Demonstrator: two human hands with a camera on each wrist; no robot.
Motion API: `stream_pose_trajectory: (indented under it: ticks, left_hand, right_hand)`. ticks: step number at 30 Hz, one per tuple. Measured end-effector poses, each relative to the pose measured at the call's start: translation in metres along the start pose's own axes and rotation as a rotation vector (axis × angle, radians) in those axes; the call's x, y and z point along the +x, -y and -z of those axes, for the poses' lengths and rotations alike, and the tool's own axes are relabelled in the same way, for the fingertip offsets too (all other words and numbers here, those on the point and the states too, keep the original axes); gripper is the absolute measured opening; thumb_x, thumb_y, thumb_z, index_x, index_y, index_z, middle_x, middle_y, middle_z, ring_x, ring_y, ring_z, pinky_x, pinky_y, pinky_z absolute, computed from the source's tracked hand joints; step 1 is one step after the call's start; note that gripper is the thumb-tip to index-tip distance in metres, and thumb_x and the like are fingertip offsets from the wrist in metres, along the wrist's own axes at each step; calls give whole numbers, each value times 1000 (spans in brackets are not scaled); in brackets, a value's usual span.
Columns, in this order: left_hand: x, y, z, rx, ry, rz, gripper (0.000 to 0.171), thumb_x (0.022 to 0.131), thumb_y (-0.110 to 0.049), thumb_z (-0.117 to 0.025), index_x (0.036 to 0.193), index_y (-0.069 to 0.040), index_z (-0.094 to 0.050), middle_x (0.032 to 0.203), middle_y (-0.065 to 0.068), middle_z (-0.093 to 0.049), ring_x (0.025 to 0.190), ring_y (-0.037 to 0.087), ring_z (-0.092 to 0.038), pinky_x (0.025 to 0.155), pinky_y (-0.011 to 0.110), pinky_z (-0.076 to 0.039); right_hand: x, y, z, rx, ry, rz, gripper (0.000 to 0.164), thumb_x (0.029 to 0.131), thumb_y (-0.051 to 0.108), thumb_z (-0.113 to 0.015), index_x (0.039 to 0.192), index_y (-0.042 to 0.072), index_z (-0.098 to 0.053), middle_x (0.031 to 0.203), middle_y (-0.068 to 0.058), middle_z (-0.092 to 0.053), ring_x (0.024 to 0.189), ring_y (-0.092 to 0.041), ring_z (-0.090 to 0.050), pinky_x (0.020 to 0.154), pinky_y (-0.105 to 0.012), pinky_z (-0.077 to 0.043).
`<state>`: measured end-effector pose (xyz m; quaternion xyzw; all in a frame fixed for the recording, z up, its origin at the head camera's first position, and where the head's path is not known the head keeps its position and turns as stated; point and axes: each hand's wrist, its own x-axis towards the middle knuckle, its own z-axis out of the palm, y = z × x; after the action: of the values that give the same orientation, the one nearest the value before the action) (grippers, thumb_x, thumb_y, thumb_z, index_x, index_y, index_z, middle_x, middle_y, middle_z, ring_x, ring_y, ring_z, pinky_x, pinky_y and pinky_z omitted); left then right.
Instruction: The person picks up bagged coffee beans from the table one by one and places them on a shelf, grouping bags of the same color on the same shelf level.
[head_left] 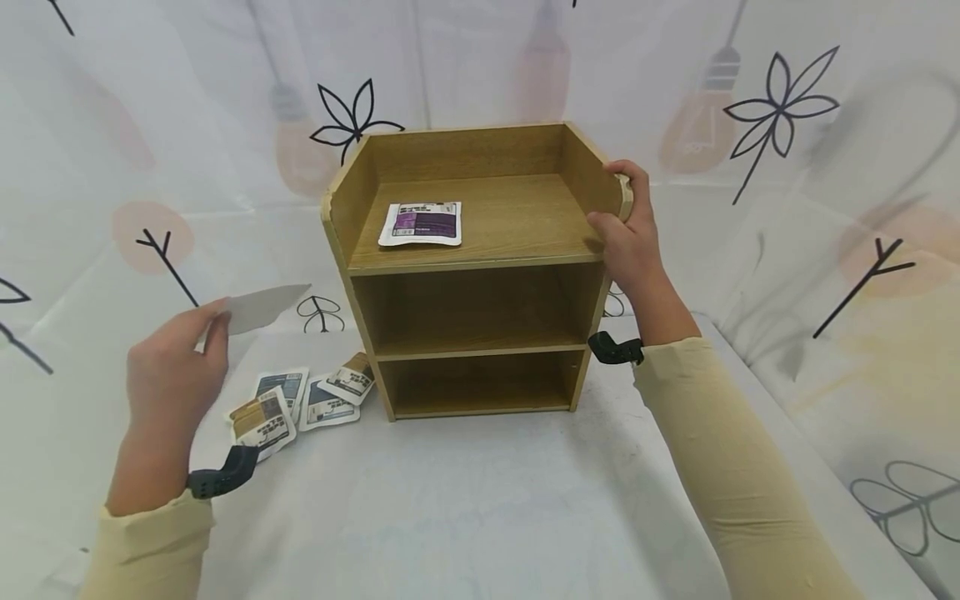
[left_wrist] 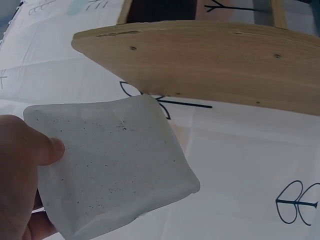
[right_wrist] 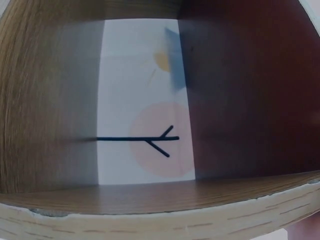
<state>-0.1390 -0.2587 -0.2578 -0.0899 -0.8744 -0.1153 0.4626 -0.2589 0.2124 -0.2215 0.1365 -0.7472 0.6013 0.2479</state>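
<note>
My left hand pinches a flat sachet by its edge, left of a small wooden shelf. The left wrist view shows the sachet's plain pale face, speckled with tiny dots, and the thumb lying on it; its other face is hidden. My right hand grips the upper right side panel of the shelf, thumb on the inner side. A white sachet with a purple label lies on the top board, towards the left. In the right wrist view, a shelf compartment fills the picture, with a bit of hand at the lower right corner.
Several sachets with brown and blue labels lie overlapping on the white-covered table, left of the shelf. The two lower compartments face forward. A white cloth with printed flowers and bulbs hangs behind.
</note>
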Motion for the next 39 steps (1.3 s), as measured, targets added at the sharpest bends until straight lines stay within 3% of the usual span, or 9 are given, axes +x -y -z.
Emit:
stream_pose_trajectory:
  ticks: [17, 20, 23, 25, 33, 39]
  left_hand:
    - [14, -20, 23, -38, -185, -4, 31, 100, -18, -50, 110, 4, -69, 104, 26, -70, 92, 47, -67, 79, 56, -53]
    - [16, -23, 25, -61, -241, -9, 29, 99, -17, -52, 109, 3, -71, 103, 25, -71, 89, 47, -68, 88, 30, -56]
    - [19, -25, 26, -84, -300, -23, 26, 98, -15, -55, 106, 3, -71, 101, 24, -71, 86, 47, -67, 91, 0, -39]
    - [20, -28, 27, -105, -334, -26, 25, 97, -14, -56, 105, 4, -72, 99, 25, -71, 85, 48, -67, 87, -8, -27]
    - [26, -45, 32, -172, -471, -8, 19, 92, -7, -61, 99, 5, -73, 94, 26, -72, 83, 49, -67, 87, -5, -32]
    - [28, -47, 32, -196, -565, -7, 17, 90, -10, -64, 98, -1, -76, 93, 20, -74, 80, 46, -67, 89, 3, -41]
  right_hand:
    - [-1, -1, 1, -3, -1, -3, 54, 91, 5, -45, 133, 39, -37, 141, 3, -34, 125, -19, -40, 99, -40, -34]
    - [-2, 0, 0, -1, -2, -9, 54, 91, 5, -44, 133, 39, -37, 140, 3, -34, 124, -19, -40, 98, -40, -34]
    - [-2, 0, 0, -7, -2, -10, 54, 91, 6, -44, 133, 40, -37, 141, 3, -33, 125, -19, -39, 99, -41, -34]
    - [-2, 0, 0, -10, -2, -10, 55, 91, 6, -44, 133, 39, -37, 142, 3, -33, 126, -19, -39, 99, -42, -34]
    - [-1, 0, -1, -2, -4, -7, 55, 90, 4, -44, 135, 35, -36, 141, 2, -34, 124, -19, -39, 96, -38, -35]
    - [0, 0, -1, 30, -6, -1, 56, 90, 2, -44, 136, 33, -37, 139, 2, -34, 123, -20, -40, 94, -36, -35]
